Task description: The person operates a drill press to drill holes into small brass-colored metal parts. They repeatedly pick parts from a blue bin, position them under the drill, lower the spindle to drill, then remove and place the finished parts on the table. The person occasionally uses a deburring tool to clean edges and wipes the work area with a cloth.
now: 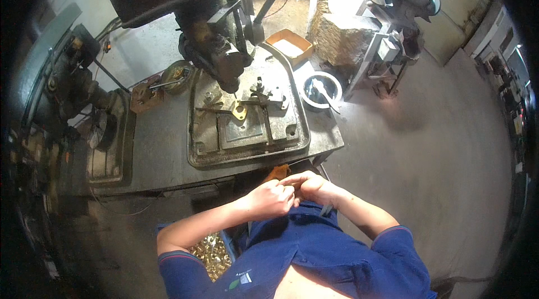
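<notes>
My left hand [270, 200] and my right hand [314, 188] meet in front of my waist, just off the near edge of the bench. The left fingers are curled closed. My right hand is closed too, its fingers lying against the left fingertips. Whatever may be between them is hidden. Beyond them, on the machine's work table [224, 158], a small yellow metal flange with holes [240, 111] sits beneath the spindle [229, 77] of a drill press. Dark clamp bars [264, 101] lie beside the flange.
A blue crate of brass-coloured parts [212, 257] stands below my left forearm. On the bench are a round container with a brush [321, 90], an orange-brown tray [289, 45] and a tin [177, 76]. A second machine [104, 130] stands left.
</notes>
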Demonstrator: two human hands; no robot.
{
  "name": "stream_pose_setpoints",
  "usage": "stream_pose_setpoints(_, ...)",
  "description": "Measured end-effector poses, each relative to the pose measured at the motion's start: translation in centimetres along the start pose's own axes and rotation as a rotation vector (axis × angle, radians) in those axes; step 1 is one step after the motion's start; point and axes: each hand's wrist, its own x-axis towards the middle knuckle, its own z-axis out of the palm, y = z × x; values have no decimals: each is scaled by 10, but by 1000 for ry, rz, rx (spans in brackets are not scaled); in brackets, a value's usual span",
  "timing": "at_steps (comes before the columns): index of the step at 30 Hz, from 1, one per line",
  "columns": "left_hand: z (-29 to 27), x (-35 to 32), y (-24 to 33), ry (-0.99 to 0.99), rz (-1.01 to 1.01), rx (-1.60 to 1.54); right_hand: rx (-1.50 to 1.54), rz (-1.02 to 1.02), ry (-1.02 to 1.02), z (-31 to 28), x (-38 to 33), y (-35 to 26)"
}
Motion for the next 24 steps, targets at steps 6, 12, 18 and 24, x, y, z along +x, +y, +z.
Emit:
stream_pose_setpoints(6,-7,4,0,103,-107,-292,77,-321,-6,1,-11,15)
stream_pose_setpoints(12,72,-55,11,20,-726,-381,-71,-261,182,-16,-32,29)
stream_pose_setpoints(18,166,-56,-9,-284,-1094,-717,-598,-574,262,-78,-27,59)
stream_pose_setpoints(24,216,-16,-14,-351,-989,-1025,-656,-616,403,-100,-53,43)
